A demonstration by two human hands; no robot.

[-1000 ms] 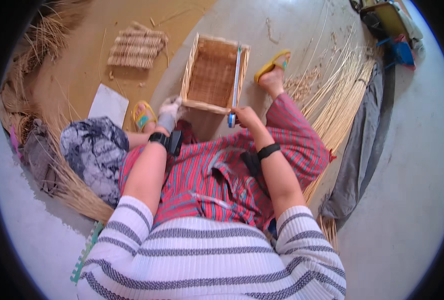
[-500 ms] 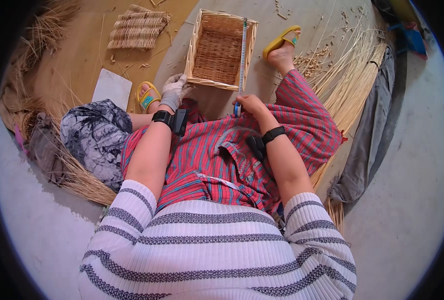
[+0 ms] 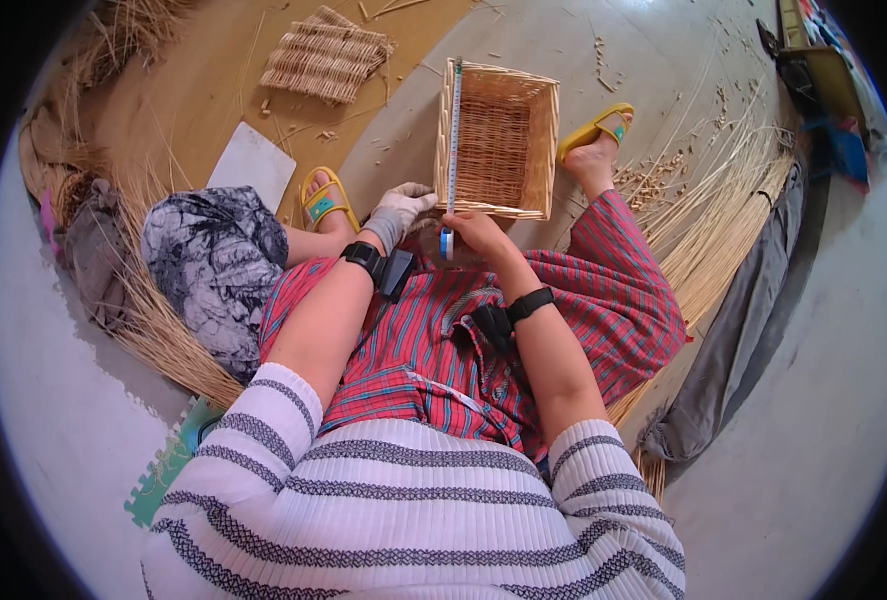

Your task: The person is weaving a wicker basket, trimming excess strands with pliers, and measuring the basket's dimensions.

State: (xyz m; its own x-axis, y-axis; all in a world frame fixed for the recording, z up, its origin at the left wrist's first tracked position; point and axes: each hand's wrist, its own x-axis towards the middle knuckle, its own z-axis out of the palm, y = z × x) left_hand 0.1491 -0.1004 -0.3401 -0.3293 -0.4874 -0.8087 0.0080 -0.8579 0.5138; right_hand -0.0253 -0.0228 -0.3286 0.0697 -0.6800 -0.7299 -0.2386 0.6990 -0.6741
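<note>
A rectangular woven wicker basket [image 3: 549, 135] stands before me with its open top up. My left hand [image 3: 401, 210], in a pale glove, has its fingers closed at the near left corner of the basket; part of its grip is hidden. My right hand [image 3: 482, 234] is bare and grips a small blue and white tape measure [image 3: 448, 246] just below that corner. The tape's blade [image 3: 454, 140] is pulled out and lies along the left rim from the near corner to the far one.
A woven wicker panel [image 3: 326, 58] and a white board [image 3: 256, 165] lie to the left. Bundled pale canes [image 3: 724, 235] spread on the right beside a grey cloth [image 3: 739, 330]. Cut cane bits [image 3: 654, 180] litter the floor. My yellow-sandalled feet flank the basket.
The tape measure and my right hand have shifted left, from the basket's right rim to its left rim. My left hand stays at the near left corner. The whole view has shifted somewhat.
</note>
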